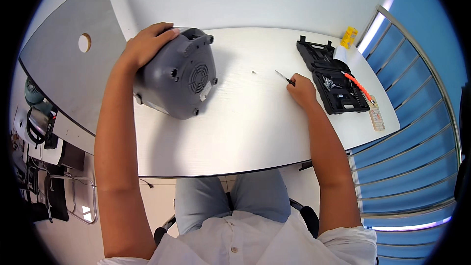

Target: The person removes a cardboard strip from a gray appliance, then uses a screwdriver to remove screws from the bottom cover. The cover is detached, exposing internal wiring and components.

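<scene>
On the left half of the white table, a dark grey household appliance lies tipped on its side. Its underside shows a round vent grille, small feet and a torn pale label; its exact kind is unclear. My left hand grips its upper edge, with the fingers curled over the top. To the right, my right hand is closed on the dark handle of a small screwdriver, its thin shaft pointing left, apart from the appliance. A tiny dark piece, perhaps a screw, rests on the tabletop between them.
A black tool case lies unfolded at the right, with metal bits inside and an orange flexible rod across it. Beyond stands a yellow box. A patterned phone-like object sits near the right edge. Metal railing borders that side.
</scene>
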The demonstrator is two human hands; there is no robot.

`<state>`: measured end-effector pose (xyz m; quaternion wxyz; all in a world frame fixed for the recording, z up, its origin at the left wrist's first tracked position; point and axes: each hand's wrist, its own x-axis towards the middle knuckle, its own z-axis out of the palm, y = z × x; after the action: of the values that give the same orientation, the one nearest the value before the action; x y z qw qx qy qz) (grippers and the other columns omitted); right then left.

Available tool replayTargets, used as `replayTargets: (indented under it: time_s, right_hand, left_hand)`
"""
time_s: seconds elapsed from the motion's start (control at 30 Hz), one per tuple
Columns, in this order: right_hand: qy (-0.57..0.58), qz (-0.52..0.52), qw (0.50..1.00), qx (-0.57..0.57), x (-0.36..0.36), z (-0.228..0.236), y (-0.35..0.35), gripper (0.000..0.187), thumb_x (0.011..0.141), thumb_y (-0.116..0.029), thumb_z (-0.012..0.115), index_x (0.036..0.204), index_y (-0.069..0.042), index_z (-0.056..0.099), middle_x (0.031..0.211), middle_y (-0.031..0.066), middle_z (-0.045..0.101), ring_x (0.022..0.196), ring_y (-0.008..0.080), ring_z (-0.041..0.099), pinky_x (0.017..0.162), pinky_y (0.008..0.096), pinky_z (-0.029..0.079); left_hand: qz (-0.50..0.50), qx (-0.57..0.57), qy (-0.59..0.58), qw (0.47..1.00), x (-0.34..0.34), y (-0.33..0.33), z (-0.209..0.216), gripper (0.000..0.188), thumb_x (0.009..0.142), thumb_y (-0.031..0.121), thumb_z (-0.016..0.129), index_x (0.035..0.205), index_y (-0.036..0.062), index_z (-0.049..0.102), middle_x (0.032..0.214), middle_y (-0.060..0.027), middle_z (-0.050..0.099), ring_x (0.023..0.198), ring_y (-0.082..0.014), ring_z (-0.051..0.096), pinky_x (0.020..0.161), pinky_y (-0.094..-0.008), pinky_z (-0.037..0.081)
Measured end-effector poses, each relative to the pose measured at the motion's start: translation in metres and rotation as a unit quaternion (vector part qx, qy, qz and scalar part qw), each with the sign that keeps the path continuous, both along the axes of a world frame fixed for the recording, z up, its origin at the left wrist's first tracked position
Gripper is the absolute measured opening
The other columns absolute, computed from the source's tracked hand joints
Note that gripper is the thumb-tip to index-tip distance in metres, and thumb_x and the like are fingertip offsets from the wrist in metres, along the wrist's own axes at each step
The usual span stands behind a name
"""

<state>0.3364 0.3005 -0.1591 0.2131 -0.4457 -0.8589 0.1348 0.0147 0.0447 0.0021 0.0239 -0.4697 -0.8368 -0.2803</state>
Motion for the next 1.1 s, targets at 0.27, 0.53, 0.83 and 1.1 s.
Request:
replayTargets:
  time_s: [0.27,0.53,0.83,1.1]
  right_hand:
    - [0.014,-0.015,1.000,-0.016,0.000,-0.003,-0.004,0.017,0.077,-0.019,0.061,0.087,-0.006,0.061,0.078,0.0121,0.065,0.077,0.0284,0.063,0.068,0.0390,0.048]
    - [0.398,0.005,0.902,-0.169,0.010,0.006,0.019,0.014,0.082,-0.013,0.055,0.088,-0.001,0.061,0.069,0.0065,0.059,0.061,0.0126,0.054,0.056,0.0269,0.042]
    - [0.268,0.282,0.917,-0.089,-0.040,0.082,-0.159,0.017,0.084,-0.010,0.064,0.101,-0.008,0.063,0.067,0.0049,0.060,0.059,0.0119,0.058,0.056,0.0280,0.045]
    - [0.207,0.278,0.937,0.049,-0.076,0.092,-0.185,0.014,0.082,-0.021,0.065,0.081,-0.008,0.063,0.069,0.0063,0.061,0.059,0.0243,0.059,0.054,0.0356,0.045]
  left_hand:
    - [-0.013,0.009,-0.034,0.999,-0.001,0.000,-0.001,0.069,0.079,0.060,0.050,0.131,0.0138,0.055,0.132,-0.0107,0.055,0.122,-0.0278,0.051,0.106,-0.0345,0.033]
    - [-0.043,0.014,-0.038,0.998,-0.003,0.000,0.001,0.069,0.080,0.059,0.050,0.130,0.0115,0.055,0.130,-0.0122,0.056,0.121,-0.0286,0.052,0.105,-0.0339,0.033]
    - [0.007,-0.035,-0.007,0.999,0.006,0.001,0.008,0.074,0.078,0.065,0.048,0.132,0.0132,0.054,0.130,-0.0108,0.057,0.121,-0.0294,0.052,0.107,-0.0389,0.030]
    - [0.002,-0.042,-0.003,0.999,0.002,0.005,0.007,0.074,0.078,0.067,0.047,0.131,0.0161,0.055,0.128,-0.0089,0.059,0.119,-0.0287,0.054,0.104,-0.0401,0.032]
